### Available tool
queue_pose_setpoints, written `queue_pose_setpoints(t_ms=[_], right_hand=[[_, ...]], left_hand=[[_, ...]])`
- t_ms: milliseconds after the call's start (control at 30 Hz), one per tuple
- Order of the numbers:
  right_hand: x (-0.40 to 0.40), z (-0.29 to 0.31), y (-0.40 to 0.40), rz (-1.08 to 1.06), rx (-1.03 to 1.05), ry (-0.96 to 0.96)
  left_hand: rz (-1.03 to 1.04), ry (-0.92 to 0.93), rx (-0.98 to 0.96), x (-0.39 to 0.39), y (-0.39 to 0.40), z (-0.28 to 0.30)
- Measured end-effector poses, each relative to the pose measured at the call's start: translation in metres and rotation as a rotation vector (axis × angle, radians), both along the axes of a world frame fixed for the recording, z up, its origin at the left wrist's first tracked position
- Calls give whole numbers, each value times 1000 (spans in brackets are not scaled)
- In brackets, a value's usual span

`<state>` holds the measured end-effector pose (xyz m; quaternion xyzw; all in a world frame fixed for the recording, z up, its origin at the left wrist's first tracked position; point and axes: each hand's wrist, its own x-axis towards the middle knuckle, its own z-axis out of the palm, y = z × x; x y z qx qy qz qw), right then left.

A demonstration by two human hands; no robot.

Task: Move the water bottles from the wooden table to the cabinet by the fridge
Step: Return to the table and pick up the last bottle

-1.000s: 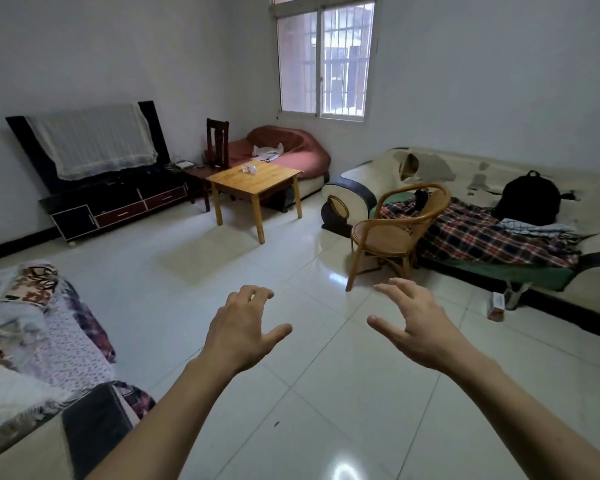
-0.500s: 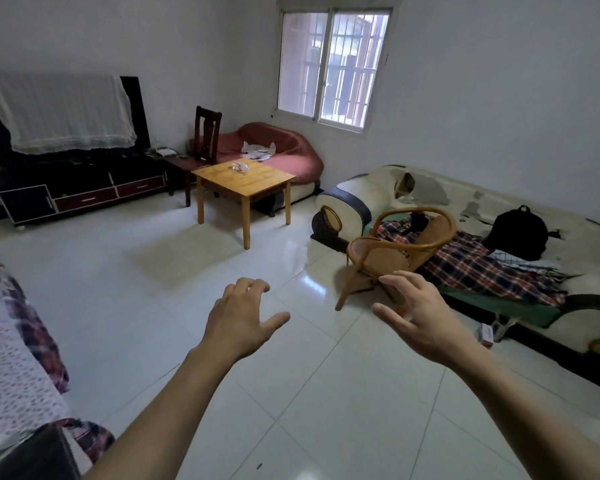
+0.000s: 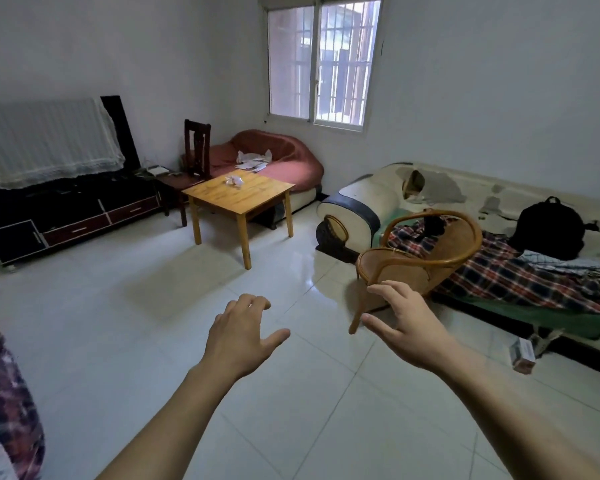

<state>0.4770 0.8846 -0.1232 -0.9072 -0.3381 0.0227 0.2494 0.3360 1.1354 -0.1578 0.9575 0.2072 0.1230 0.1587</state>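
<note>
Across the pale tiled floor [image 3: 153,306], well ahead of the person, stands the wooden table [image 3: 243,194], and the long cream sofa [image 3: 430,188] with its plaid blanket [image 3: 520,271] runs down the right side of the room. A black TV cabinet [image 3: 73,216] under a lace cloth lines the left wall, and a red lounge seat [image 3: 274,157] sits under the window behind the table. Between the person and the sofa stands a rattan chair [image 3: 426,251]; a dark wooden chair [image 3: 197,147] stands beside the table's far left corner.

On the tabletop lies a small pale clump [image 3: 234,180]; it could be crumpled clear plastic, possibly bottles, but at this range I cannot tell. No fridge or cabinet beside one is in view.

Both hands hang out in front over bare floor, carrying nothing. The left hand [image 3: 239,336] has fingers loosely curled and thumb spread; the right hand [image 3: 407,323] is the same, relaxed and empty, just in front of the rattan chair's front leg.

The step in hand looks like the walk to the table. Done well, it means heading straight over the open tiles, keeping left of the rattan chair, and stopping at the table's near edge so the clump is within easy reach. A small box [image 3: 523,353] on the floor by the sofa lies off that line.
</note>
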Motion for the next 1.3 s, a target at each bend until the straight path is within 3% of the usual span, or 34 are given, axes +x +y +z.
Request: queue_pose_setpoints(t_ms=[233,467,967,1300], right_hand=[[109,18,58,37,111,5],[179,-4,108,51,62,72],[312,24,313,50,-19,-84],[392,-12,415,117,-64,-20]], left_hand=[[92,-63,34,93,51,28],[134,-28,-12,152,108,17],[93,-131,-68,298,318,15],[98,-35,-115,360,414,-10]])
